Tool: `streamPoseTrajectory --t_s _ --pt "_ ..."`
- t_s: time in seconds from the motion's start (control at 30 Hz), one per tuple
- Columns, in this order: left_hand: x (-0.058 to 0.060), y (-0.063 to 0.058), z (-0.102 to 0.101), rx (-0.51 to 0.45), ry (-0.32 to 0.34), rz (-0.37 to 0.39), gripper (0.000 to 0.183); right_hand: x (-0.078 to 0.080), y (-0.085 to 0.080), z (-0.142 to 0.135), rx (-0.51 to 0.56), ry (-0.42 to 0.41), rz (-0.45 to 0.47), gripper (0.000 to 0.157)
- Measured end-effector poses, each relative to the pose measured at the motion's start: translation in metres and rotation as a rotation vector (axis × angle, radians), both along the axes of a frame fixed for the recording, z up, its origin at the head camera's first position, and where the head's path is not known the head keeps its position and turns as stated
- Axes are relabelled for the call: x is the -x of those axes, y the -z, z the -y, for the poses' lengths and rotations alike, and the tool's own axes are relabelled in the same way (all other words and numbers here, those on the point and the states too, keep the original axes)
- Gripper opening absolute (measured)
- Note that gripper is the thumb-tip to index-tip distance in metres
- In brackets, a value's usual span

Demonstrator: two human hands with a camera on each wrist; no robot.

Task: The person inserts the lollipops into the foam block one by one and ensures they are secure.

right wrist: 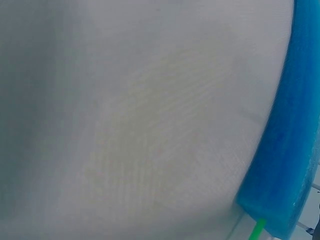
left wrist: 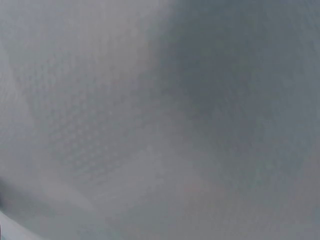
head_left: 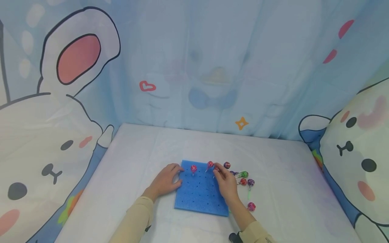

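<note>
A blue foam board (head_left: 197,194) with rows of small holes lies on the table. Two red lollipops stand in its far part, one (head_left: 193,168) left of centre and another (head_left: 210,164) farther right. My right hand (head_left: 227,185) pinches a third lollipop (head_left: 216,168) by its head, over the board's far right part; whether its stick sits in a hole I cannot tell. At the board's left edge rests my left hand (head_left: 165,180), fingers loosely bent and touching the rim. The right wrist view shows the board's edge (right wrist: 285,135); the left wrist view shows only blurred cloth.
Right of the board lie several loose lollipops, among them a green one (head_left: 244,174), a purple one (head_left: 250,182) and a pink one (head_left: 251,206). A white cloth (head_left: 146,145) covers the table. Behind it hangs a printed curtain (head_left: 170,60).
</note>
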State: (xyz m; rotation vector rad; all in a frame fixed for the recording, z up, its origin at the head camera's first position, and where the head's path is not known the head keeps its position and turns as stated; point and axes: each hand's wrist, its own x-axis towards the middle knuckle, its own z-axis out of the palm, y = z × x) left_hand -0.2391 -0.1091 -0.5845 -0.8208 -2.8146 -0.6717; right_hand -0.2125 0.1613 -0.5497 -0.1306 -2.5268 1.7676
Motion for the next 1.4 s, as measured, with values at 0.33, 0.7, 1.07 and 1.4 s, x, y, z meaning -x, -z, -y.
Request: streamPoseTrajectory --t_s 0.33,0.7,1.07,1.4 --pt "0.0 0.002 0.0 -0.012 0.011 -0.018 0.039 -0.002 0.001 -0.001 0.0 0.003 -0.015 0.042" --pt "0.0 0.004 0.002 -0.005 0.017 -0.035 0.038 -0.003 -0.027 -0.018 -0.01 -0.025 -0.143 0.047" --pt "0.001 0.0 0.002 0.04 0.028 -0.015 0.039 -0.001 -0.034 -0.076 -0.169 0.163 -0.243 0.041" --pt "0.0 -0.001 0.002 0.072 0.019 0.001 0.039 -0.002 -0.015 -0.112 -0.241 0.261 -0.09 0.046"
